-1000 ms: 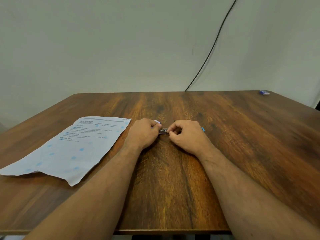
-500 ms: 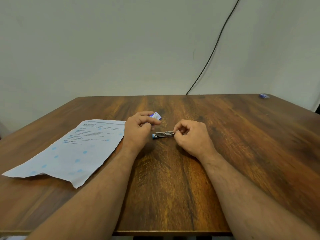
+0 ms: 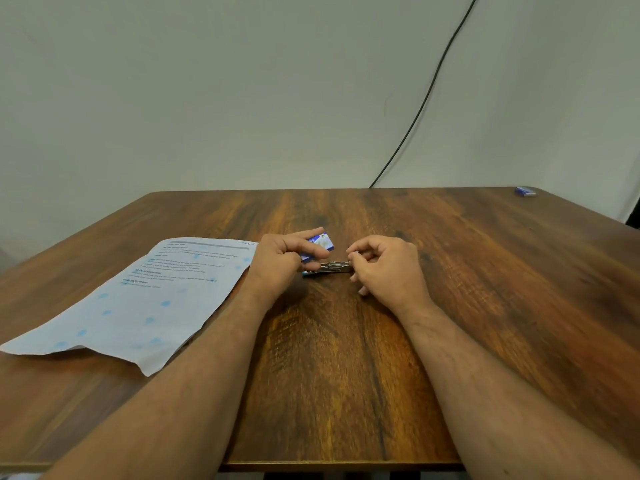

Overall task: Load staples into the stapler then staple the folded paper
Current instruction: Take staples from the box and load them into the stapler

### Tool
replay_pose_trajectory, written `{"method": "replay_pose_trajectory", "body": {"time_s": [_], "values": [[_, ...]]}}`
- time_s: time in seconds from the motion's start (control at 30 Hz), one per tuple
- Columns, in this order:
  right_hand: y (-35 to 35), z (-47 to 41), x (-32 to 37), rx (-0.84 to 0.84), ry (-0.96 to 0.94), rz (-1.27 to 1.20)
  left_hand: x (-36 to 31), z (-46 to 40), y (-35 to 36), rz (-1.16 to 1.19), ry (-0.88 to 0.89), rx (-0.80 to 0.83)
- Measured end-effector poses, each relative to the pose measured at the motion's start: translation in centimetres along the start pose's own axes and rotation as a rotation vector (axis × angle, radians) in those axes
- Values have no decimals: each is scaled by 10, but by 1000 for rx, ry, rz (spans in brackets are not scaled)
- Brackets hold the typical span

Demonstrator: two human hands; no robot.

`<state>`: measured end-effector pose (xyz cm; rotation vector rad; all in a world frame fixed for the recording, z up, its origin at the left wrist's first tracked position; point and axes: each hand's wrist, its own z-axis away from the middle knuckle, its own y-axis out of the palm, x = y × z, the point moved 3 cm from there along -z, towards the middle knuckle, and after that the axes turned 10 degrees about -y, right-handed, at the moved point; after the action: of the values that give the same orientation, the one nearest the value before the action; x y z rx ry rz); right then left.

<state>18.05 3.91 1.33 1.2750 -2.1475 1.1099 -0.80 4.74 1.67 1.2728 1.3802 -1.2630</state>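
A small metal stapler point(image 3: 329, 267) lies on the wooden table point(image 3: 346, 375) between my hands. My left hand point(image 3: 278, 259) holds a small blue and white staple box point(image 3: 320, 244) between thumb and fingers, just above the stapler's left end. My right hand point(image 3: 384, 266) has its fingers curled at the stapler's right end; its fingertips pinch that end. The printed paper sheet point(image 3: 145, 299) lies flat on the table to the left, partly under my left forearm.
A second small blue box point(image 3: 525, 191) sits at the table's far right corner. A black cable point(image 3: 426, 98) runs down the wall behind the table. The near table edge is just below my forearms.
My hands have drawn apart, uncovering the stapler. My left hand has lifted the staple box up and away from the stapler. My right hand stays at the right end.
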Motion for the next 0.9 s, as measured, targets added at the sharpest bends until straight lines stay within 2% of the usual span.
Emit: {"method": "replay_pose_trajectory", "body": {"time_s": [0.47,0.9], "values": [[-3,-3,0,-40,132,-376,8,-7,0,32,16,101],[-3,-4,-3,82,289,-556,13,-7,-1,7,30,130]]}}
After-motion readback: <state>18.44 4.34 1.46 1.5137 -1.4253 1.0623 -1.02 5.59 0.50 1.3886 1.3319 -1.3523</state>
